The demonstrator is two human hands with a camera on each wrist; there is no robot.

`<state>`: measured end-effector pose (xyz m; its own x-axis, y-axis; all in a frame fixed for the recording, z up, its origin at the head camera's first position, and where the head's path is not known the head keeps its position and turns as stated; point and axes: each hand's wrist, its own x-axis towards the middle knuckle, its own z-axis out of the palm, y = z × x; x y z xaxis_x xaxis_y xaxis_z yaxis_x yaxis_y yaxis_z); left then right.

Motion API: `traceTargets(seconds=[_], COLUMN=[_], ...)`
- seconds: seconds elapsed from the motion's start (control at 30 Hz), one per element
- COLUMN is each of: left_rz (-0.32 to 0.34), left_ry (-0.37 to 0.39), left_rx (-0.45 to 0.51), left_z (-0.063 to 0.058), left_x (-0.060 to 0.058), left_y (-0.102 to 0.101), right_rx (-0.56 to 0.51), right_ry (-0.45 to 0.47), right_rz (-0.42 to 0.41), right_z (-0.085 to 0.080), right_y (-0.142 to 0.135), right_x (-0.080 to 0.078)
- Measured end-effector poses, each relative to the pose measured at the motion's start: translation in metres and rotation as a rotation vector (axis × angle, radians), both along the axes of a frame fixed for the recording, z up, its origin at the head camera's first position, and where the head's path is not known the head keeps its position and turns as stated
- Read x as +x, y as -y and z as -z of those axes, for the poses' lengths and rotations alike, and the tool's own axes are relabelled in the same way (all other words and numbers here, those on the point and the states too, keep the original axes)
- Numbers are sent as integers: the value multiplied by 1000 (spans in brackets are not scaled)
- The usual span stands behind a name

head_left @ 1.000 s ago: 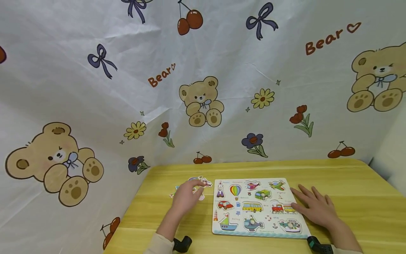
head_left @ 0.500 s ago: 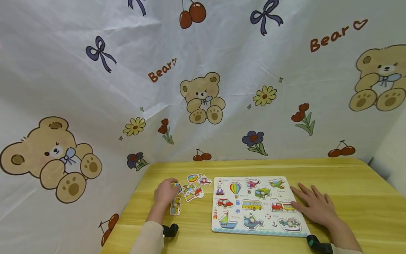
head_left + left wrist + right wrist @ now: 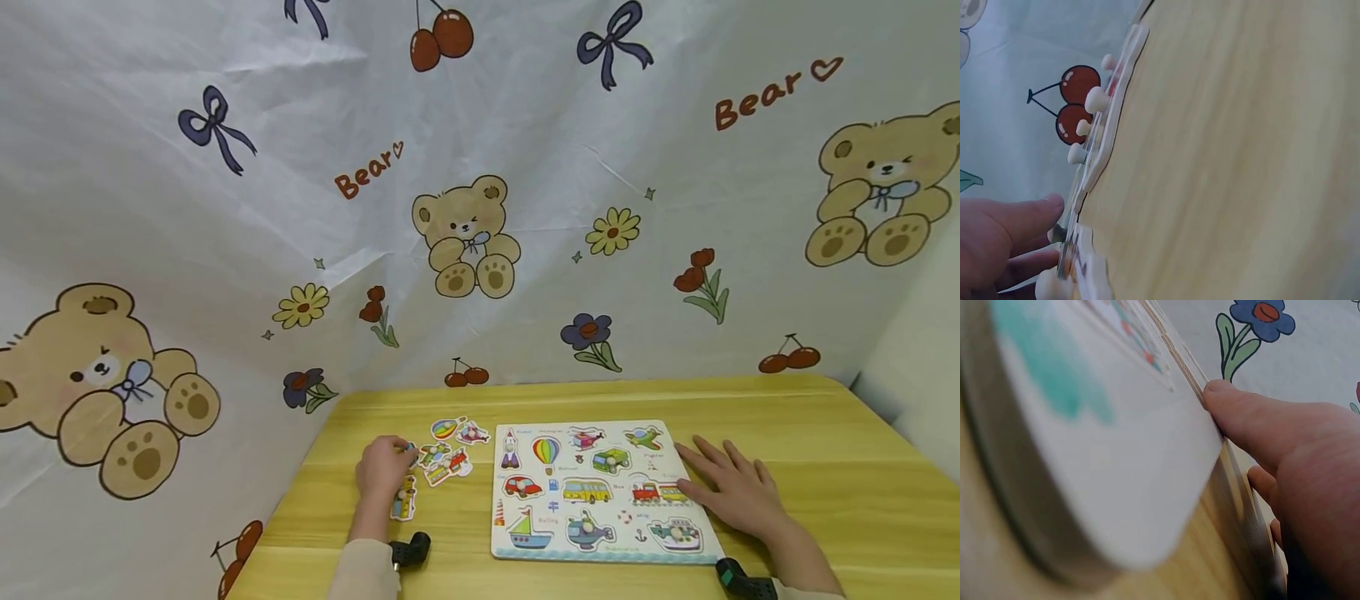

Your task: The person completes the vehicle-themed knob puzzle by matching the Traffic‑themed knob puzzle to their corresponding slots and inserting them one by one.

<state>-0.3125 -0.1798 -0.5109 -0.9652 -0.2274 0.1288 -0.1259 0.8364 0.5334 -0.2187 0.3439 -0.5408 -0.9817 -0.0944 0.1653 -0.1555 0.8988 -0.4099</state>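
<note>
My left hand (image 3: 381,473) is at the left of the table, thumb and fingers around the knob of a small blue-edged puzzle piece (image 3: 411,450), mostly hidden by the hand. In the left wrist view, that dark knob (image 3: 1057,234) sits between thumb and fingers. Just below lies a yellow bus piece (image 3: 403,498). Beside the hand are a train piece (image 3: 447,467), a green plane piece (image 3: 433,453), a balloon piece (image 3: 445,429) and a helicopter piece (image 3: 472,432). My right hand (image 3: 738,492) lies spread, its thumb touching the right edge of the white puzzle board (image 3: 517,542).
The board carries vehicle pictures, among them a red car (image 3: 521,486) and a sailboat (image 3: 529,529). A bear-printed sheet (image 3: 540,275) rises behind the wooden table (image 3: 450,554). A black wrist device (image 3: 411,550) sits by the left sleeve.
My left hand has moved left off the group of pieces, uncovering them, to a piece at the group's left side. The right hand has stayed at the board's edge. The head view shifted slightly.
</note>
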Motion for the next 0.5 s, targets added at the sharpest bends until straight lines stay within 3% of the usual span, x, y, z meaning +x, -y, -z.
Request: traceTargets(seconds=[0.23, 0.5], left_rz=[14, 7], left_ry=[-36, -90], left_rx=[35, 167], left_z=[6, 9], left_x=[2, 0], left_y=[4, 3], right_rx=[-4, 12], right_ry=[12, 4], right_rz=[-4, -5], right_z=[-1, 1], right_y=[2, -1], right_x=[1, -2])
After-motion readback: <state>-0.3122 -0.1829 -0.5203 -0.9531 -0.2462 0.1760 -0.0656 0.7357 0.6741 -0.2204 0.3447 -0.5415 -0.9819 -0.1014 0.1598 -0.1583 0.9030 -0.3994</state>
